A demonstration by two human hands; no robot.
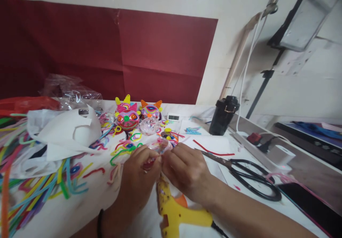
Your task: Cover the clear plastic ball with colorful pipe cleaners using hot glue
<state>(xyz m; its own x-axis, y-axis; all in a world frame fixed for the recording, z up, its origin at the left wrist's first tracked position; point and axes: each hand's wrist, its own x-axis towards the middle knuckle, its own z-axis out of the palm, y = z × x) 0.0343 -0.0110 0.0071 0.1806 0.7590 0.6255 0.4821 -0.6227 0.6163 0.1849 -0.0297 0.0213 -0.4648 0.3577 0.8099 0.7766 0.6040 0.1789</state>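
Keep left hand (139,163) and right hand (184,167) closed together on the small clear ornament (159,147) above the desk (80,209), pressing gently, fingertips away from the yellow glue gun (176,213) lying just below.

**Bright colours on a white table**

The table (80,209) is white. A heap of fuzzy craft wires (32,184) shows blue, green, yellow, orange, pink and purple. Two round masks (128,117) are pink, red and yellow, one with orange horns, ringed in blue and green loops. The glue gun (176,213) is yellow with dark specks. The scissors (248,177) have black handles. A flask (223,115) is black. The paper backdrop (107,53) is deep red against a cream wall. A plastic bag (64,131) is white.
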